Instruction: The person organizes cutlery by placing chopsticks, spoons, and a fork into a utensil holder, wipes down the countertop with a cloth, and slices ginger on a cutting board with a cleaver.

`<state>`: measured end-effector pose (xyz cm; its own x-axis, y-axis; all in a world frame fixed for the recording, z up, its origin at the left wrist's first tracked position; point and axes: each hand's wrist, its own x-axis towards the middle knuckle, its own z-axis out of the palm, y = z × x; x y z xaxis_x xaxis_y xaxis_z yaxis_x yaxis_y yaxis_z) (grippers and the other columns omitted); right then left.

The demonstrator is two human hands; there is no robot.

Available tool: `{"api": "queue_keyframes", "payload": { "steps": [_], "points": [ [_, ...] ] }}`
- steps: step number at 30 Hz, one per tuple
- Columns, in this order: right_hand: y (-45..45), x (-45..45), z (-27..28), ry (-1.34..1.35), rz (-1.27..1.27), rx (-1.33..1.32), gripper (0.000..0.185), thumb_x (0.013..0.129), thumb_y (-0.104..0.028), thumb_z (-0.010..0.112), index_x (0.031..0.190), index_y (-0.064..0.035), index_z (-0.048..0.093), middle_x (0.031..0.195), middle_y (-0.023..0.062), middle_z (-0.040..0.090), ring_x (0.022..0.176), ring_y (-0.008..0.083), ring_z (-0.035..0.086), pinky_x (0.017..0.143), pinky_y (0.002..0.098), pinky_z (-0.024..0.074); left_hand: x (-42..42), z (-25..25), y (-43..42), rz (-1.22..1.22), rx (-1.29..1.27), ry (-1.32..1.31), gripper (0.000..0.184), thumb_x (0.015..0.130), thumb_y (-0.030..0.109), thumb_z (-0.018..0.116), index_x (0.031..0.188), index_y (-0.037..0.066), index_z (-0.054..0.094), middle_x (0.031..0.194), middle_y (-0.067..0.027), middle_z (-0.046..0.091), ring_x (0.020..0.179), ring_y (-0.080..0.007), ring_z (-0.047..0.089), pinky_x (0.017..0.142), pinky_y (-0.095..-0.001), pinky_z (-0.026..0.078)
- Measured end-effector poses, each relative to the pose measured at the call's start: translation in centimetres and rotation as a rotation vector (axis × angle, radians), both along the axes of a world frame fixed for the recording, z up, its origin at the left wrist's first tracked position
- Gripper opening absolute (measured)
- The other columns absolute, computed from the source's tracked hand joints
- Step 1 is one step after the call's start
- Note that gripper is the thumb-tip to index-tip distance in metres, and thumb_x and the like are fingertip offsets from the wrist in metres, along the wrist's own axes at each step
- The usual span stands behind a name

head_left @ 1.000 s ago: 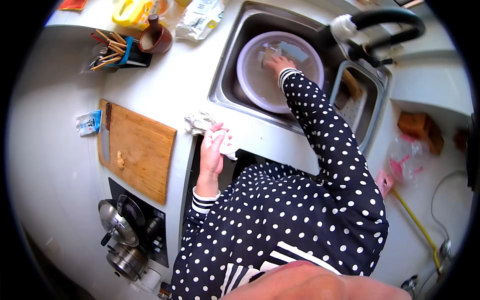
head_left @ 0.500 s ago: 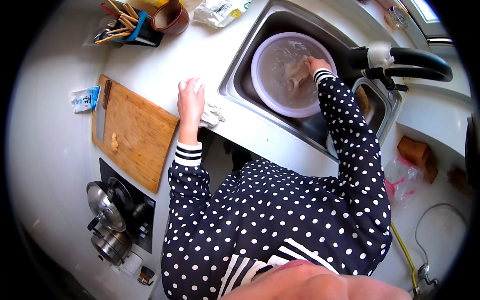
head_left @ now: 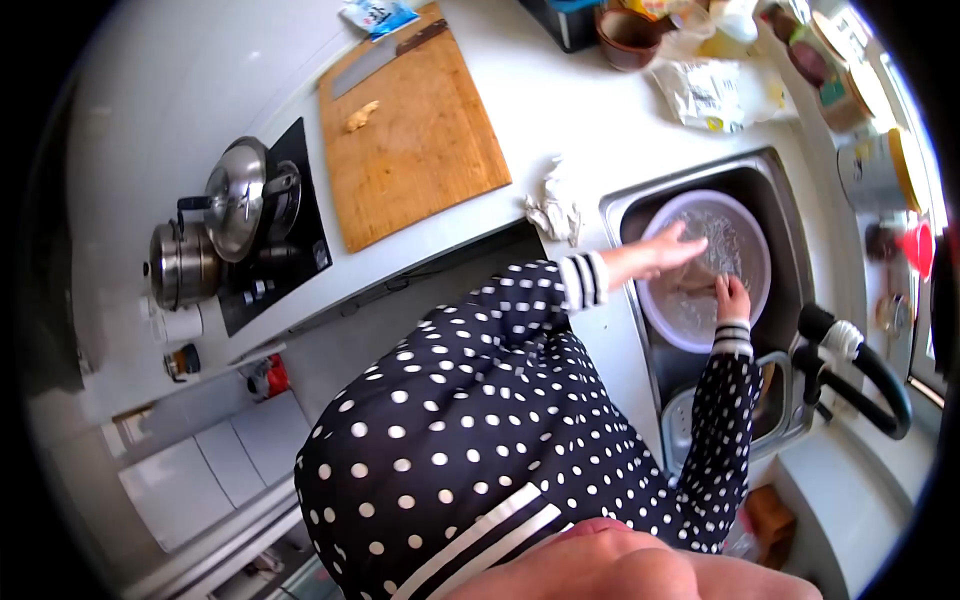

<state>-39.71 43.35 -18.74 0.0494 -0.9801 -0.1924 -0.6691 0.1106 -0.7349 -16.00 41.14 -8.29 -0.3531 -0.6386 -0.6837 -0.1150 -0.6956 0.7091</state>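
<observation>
A round lilac basin [head_left: 761,250] of cloudy water stands in the metal sink. My left hand [head_left: 670,250] reaches over the basin's left rim, fingers apart and nothing in them. In the lower right of the basin, my right hand [head_left: 732,298] pinches a pale brownish cloth [head_left: 692,282], which lies partly in the water between my hands. A crumpled white cloth [head_left: 556,205] rests on the counter, left of the sink.
A wooden board [head_left: 415,140] at the left holds a knife [head_left: 365,67] and a piece of ginger [head_left: 362,116]. Pots [head_left: 185,265] stand by the hob. A black faucet [head_left: 870,375] arches at the sink's right. Jars [head_left: 880,172] line the windowsill.
The view has turned, so the sink now appears lower and further right. My left hand has let go of the white cloth and moved from the counter to over the basin. My right hand stays at the basin.
</observation>
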Motion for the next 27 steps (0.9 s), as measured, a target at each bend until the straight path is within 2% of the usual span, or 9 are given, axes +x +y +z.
{"api": "queue_keyframes", "payload": {
  "steps": [1,6,8,10,12,18,20,22,27],
  "points": [
    [0.6,0.5,1.2,-0.074,-0.038,-0.03,0.024,0.084,-0.025,0.055,0.082,-0.0018,0.056,0.07,0.0108,0.057,0.062,0.0206,0.053,0.062,0.0314,0.0432,-1.5,-2.3,-0.1,0.03,0.116,0.053,0.089,0.081,0.059,0.046,0.139,0.009,0.002,0.144,-0.0191,-0.001,0.133,-0.0333,0.01,0.098,-0.0595,0.021],
    [2.7,5.1,12.3,-0.908,-0.337,0.339,0.021,0.09,-0.027,0.05,0.102,-0.0099,0.054,0.089,-0.0009,0.058,0.082,0.0092,0.054,0.071,0.0244,0.043,-5.2,-8.0,0.3,0.276,0.263,0.576,0.043,0.084,0.046,0.049,0.107,0.01,0.052,0.103,-0.0104,0.057,0.086,-0.0226,0.056,0.07,-0.0369,0.047],
    [1.5,3.7,9.9,-1.019,-0.501,0.352,0.029,0.088,-0.03,0.052,0.109,-0.0092,0.051,0.105,0.0047,0.054,0.095,0.017,0.053,0.08,0.0316,0.0452,-6.5,-5.9,-0.1,0.525,0.3,0.458,0.016,0.084,0.021,0.051,0.096,0.012,0.057,0.093,-0.0079,0.058,0.086,-0.0224,0.055,0.07,-0.0376,0.048],
    [-0.1,2.5,6.8,-1.138,-0.636,0.407,0.034,0.087,-0.034,0.051,0.112,-0.0103,0.048,0.11,0.0077,0.053,0.097,0.0207,0.054,0.081,0.0353,0.0458,-6.9,-3.5,-0.2,0.578,0.28,0.425,0.017,0.084,0.017,0.049,0.094,0.012,0.061,0.093,-0.0088,0.059,0.086,-0.0214,0.056,0.07,-0.0374,0.048],
    [-0.6,3.0,7.1,-1.504,-0.301,0.661,0.042,0.087,-0.037,0.051,0.12,-0.0124,0.043,0.116,0.0087,0.05,0.105,0.0226,0.051,0.086,0.0359,0.0449,-7.4,-1.9,-0.1,0.448,0.033,0.237,0.026,0.085,0.026,0.047,0.099,0.008,0.061,0.099,-0.0113,0.06,0.089,-0.0212,0.056,0.073,-0.0364,0.047],
    [0.3,8.9,7.6,-1.037,-0.448,0.09,0.036,0.091,-0.024,0.047,0.123,-0.0099,0.041,0.117,0.0087,0.05,0.103,0.0185,0.051,0.083,0.03,0.045,-8.0,-2.9,-2.1,0.322,-0.373,-0.375,0.05,0.09,0.043,0.032,0.084,0.003,0.061,0.098,-0.0199,0.06,0.098,-0.0338,0.051,0.086,-0.0397,0.04],
    [0.2,9.7,8.6,-0.955,-0.506,0.022,0.027,0.09,-0.017,0.051,0.115,-0.0077,0.046,0.105,0.0071,0.056,0.093,0.0174,0.056,0.077,0.0282,0.0474,-8.3,-3.0,-2.2,0.51,0.064,-0.127,0.046,0.09,0.038,0.031,0.084,0.005,0.061,0.095,-0.0205,0.059,0.099,-0.0348,0.049,0.087,-0.0417,0.038],
    [-0.4,8.7,6.4,-0.856,-0.492,-0.168,0.023,0.088,-0.015,0.053,0.109,-0.0066,0.048,0.101,0.0078,0.058,0.089,0.0177,0.057,0.076,0.0293,0.0483,-8.4,-3.0,-1.6,0.512,-0.002,-0.125,0.045,0.09,0.037,0.031,0.084,0.005,0.061,0.094,-0.0205,0.059,0.098,-0.0348,0.05,0.086,-0.0419,0.039],
    [-1.8,6.9,6.1,-0.774,-0.59,0.05,0.037,0.088,-0.032,0.05,0.116,-0.0083,0.043,0.108,0.0086,0.055,0.095,0.0212,0.056,0.081,0.0329,0.0471,-9.2,-2.3,-0.7,0.413,-0.482,-0.276,0.043,0.09,0.035,0.032,0.084,0.004,0.061,0.092,-0.0203,0.059,0.095,-0.0349,0.051,0.083,-0.0424,0.04]
  ]
}}
